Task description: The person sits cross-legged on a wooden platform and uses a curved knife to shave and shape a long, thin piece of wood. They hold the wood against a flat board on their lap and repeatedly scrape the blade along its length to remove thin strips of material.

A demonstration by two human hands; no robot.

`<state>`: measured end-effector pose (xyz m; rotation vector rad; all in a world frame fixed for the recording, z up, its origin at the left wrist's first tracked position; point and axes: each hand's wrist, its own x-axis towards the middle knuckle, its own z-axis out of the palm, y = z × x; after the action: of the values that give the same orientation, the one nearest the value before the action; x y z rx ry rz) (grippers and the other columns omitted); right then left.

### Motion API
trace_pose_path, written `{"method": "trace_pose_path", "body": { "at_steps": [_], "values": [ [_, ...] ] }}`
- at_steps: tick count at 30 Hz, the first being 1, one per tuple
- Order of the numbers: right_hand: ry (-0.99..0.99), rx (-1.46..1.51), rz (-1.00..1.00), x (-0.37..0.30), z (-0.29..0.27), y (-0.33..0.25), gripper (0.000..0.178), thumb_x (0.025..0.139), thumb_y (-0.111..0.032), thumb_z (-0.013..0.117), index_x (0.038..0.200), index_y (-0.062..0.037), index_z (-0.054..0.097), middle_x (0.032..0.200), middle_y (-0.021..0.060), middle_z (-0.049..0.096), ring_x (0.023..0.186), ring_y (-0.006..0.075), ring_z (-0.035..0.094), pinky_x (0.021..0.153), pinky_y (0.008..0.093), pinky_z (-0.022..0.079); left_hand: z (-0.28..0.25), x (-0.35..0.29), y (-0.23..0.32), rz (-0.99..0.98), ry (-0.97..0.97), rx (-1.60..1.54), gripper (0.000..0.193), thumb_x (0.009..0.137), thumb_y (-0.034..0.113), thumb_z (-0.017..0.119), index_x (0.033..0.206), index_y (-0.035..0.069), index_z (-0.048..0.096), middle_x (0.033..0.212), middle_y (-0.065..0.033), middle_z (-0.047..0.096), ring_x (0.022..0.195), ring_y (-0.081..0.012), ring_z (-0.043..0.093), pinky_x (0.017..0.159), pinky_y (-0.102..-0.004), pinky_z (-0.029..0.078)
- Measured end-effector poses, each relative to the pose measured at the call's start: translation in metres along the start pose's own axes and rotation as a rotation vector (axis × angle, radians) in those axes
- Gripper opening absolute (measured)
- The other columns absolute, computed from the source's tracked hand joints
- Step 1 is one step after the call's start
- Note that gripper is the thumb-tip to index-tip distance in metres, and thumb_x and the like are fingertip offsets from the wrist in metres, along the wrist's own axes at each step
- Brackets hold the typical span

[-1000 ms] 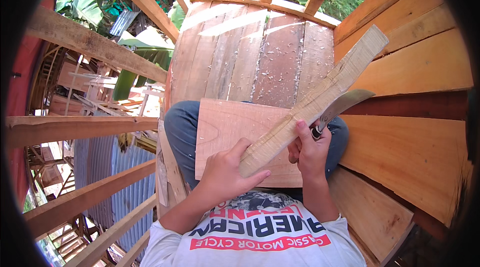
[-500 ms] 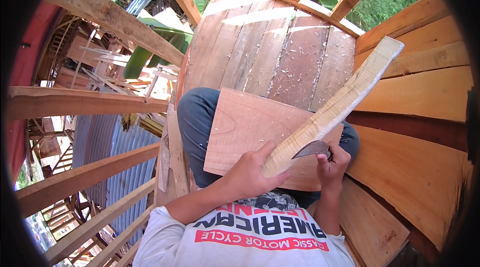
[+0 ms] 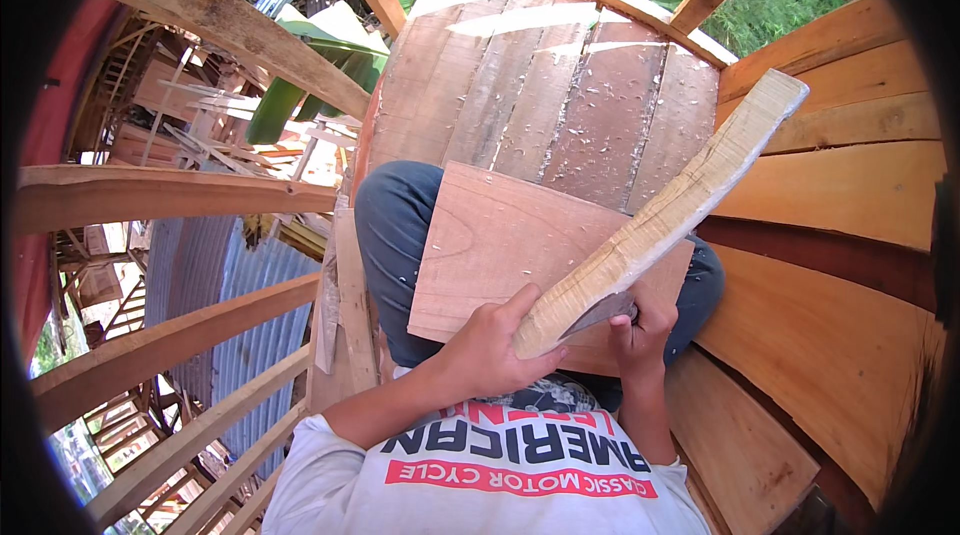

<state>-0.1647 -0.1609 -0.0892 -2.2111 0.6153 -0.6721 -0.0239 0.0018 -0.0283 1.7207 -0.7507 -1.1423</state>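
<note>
A long, pale, slightly curved piece of wood (image 3: 660, 205) slants up to the right from my lap. My left hand (image 3: 495, 340) is wrapped round its near end, thumb and fingers on either side. In my right hand (image 3: 643, 330) is a knife with a dark curved blade (image 3: 600, 312), its handle mostly hidden by the fingers. The blade lies against the lower right edge of the wood, partly covered by it. Beneath them a flat reddish board (image 3: 500, 245) rests across my legs.
Pale shavings lie scattered over the plank floor (image 3: 510, 85) ahead. A wooden plank wall (image 3: 830, 335) stands close on the right. Spaced wooden rails (image 3: 180, 197) run along the left, with corrugated metal sheets (image 3: 265, 325) beyond. A loose board (image 3: 745, 435) lies by my right side.
My right hand and the knife have moved left and slightly nearer my body along the wood. Less of the blade shows now. My left hand keeps its hold, shifted slightly left.
</note>
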Motion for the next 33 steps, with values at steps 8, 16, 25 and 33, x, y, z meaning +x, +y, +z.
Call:
{"method": "trace_pose_path", "body": {
  "at_steps": [8,16,25,33],
  "values": [
    [0.197,-0.050,0.156,0.023,-0.017,0.036,0.064,0.093,-0.059,0.045,0.085,0.0024,0.062,0.059,0.0095,0.046,0.054,0.0188,0.045,0.052,0.0313,0.037,0.004,-0.005,-0.002,0.000,-0.008,-0.001,0.043,0.075,0.018,0.073,0.105,-0.003,0.051,0.078,-0.0221,0.063,0.072,-0.0306,0.067,0.064,-0.0345,0.049],
    [0.378,-0.017,0.231,0.032,-0.010,0.035,0.061,0.095,-0.056,0.045,0.075,0.0004,0.056,0.058,0.0029,0.045,0.053,0.0114,0.040,0.049,0.0270,0.032,-0.007,-0.004,0.003,0.003,-0.043,0.030,0.043,0.075,0.018,0.070,0.106,-0.003,0.048,0.079,-0.0280,0.064,0.074,-0.0416,0.066,0.066,-0.0412,0.052],
    [0.276,0.240,0.290,0.031,-0.038,0.039,0.059,0.093,-0.058,0.048,0.065,-0.0060,0.043,0.053,-0.0031,0.036,0.046,0.0062,0.033,0.043,0.0262,0.023,-0.008,-0.011,-0.017,-0.065,-0.025,-0.003,0.040,0.073,0.015,0.072,0.104,-0.001,0.053,0.080,-0.0157,0.063,0.074,-0.0193,0.064,0.067,-0.0306,0.047],
    [0.056,-0.169,-0.251,0.020,-0.006,0.022,0.058,0.088,-0.055,0.058,0.062,-0.0043,0.046,0.053,0.0057,0.033,0.046,0.0138,0.037,0.044,0.0281,0.029,-0.010,0.004,0.009,-0.055,0.042,0.033,0.037,0.072,0.014,0.071,0.100,-0.001,0.053,0.079,-0.0141,0.062,0.073,-0.0152,0.061,0.066,-0.0287,0.046]
  ]
}}
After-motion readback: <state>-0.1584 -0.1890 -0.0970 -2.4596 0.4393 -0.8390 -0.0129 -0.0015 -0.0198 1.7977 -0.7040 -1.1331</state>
